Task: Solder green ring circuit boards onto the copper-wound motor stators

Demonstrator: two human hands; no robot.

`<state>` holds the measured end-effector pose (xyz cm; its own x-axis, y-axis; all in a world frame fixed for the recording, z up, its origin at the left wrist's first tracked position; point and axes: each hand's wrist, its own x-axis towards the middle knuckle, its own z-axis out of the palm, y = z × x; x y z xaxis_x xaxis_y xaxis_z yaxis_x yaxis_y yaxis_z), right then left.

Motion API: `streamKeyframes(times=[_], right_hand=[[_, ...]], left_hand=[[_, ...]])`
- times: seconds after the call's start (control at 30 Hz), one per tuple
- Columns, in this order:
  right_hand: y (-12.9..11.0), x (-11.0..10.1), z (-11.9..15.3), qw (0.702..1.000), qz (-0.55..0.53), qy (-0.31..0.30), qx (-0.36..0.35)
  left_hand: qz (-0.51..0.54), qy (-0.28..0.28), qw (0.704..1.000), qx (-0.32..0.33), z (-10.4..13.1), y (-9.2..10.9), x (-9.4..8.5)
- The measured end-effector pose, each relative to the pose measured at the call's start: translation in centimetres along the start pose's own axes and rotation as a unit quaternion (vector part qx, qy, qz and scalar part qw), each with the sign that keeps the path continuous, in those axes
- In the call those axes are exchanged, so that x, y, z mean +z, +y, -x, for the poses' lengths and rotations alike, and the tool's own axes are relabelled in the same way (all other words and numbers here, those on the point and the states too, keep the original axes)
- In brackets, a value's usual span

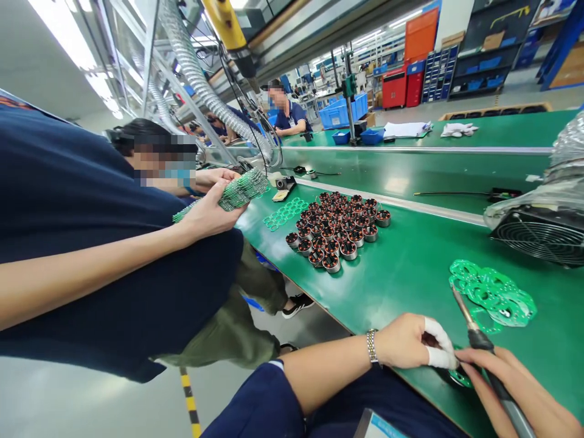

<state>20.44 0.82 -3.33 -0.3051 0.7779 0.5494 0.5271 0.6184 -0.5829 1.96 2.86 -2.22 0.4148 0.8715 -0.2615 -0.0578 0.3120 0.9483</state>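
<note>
At the table's front edge my left hand (408, 342), with a metal watch and white coverings on two fingers, is closed at a small round part with a green ring board (460, 378). Most of that part is hidden by the fingers. My right hand (524, 383) grips a soldering iron (483, 344), its tip pointing up and away. The right thumb and fingertip meet the left fingertips at the part. Just beyond lies a loose pile of green ring-shaped circuit boards (495, 292).
Several copper-wound motor stators (337, 228) stand grouped on the green table (401, 286), beside a sheet of green ring boards (286, 213). A co-worker's hand (210, 207) at left holds a stack of green boards (244, 188). A black fan (541, 234) sits at right.
</note>
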Motion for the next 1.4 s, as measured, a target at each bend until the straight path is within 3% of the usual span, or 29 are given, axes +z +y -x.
streamKeyframes(times=[0.17,0.3,0.47,0.7,0.93,1.4], right_hand=[[0.6,0.2,-0.2,0.998,0.005,-0.015,-0.064],[-0.5,0.2,-0.9,0.997,0.004,-0.017,-0.081],[-3.2,-0.2,-2.1,0.998,-0.008,-0.024,-0.060],[-3.7,-3.1,-1.7,0.995,-0.038,-0.037,0.082],[-4.1,-5.7,-0.7,0.993,-0.096,-0.049,0.036],[-4.5,-6.1,-0.7,0.986,-0.099,-0.091,0.095]], left_hand=[[0.019,-0.009,0.999,0.029,0.1,-0.4,-0.3],[0.034,-0.006,0.997,0.065,0.2,-0.7,-0.3],[0.035,0.012,0.998,0.047,1.1,0.3,0.0],[0.032,-0.024,0.999,-0.031,1.5,1.6,-1.1],[0.005,-0.034,0.998,-0.043,1.4,1.8,-1.3],[0.007,-0.029,0.998,-0.051,1.3,1.9,-1.2]])
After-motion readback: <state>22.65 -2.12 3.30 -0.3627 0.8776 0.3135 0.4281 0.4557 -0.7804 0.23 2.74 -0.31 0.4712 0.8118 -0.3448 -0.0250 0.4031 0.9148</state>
